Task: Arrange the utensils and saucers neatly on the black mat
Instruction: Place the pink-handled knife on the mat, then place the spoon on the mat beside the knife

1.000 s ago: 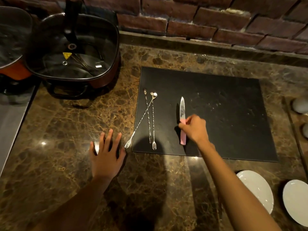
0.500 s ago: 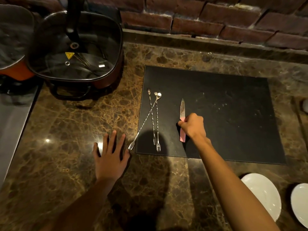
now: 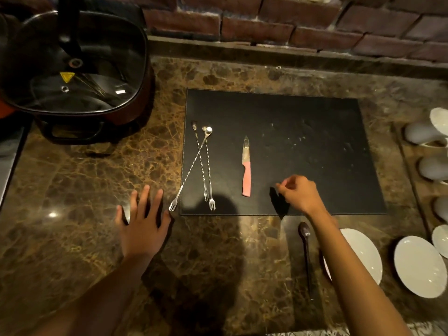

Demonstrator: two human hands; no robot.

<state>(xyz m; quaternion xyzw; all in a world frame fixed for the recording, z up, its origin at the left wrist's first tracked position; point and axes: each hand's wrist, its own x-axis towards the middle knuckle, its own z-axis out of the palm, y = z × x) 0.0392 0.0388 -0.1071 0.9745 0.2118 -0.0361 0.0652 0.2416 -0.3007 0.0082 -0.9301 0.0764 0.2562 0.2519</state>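
A black mat [image 3: 303, 132] lies on the marble counter. On its left part lie three long twisted fork-spoons [image 3: 204, 163], one crossing the others with its prongs off the mat's corner. A pink-handled knife [image 3: 246, 169] rests upright to their right, blade pointing away. My right hand [image 3: 299, 194] hovers over the mat's front edge, right of the knife, fingers loosely curled and holding nothing. My left hand [image 3: 143, 223] lies flat on the counter, fingers spread, beside the stray fork's prongs. A dark spoon [image 3: 306, 253] and white saucers [image 3: 418, 265] sit in front of the mat at the right.
A lidded square pan [image 3: 72, 69] with a black handle stands at the back left. White cups [image 3: 426, 151] sit on a wooden tray at the right edge. A brick wall [image 3: 291, 23] runs along the back.
My right hand let go of the knife and drew back to the right; the knife now lies free on the mat. The left hand stayed put. The view shifted, showing the spoon and cups.
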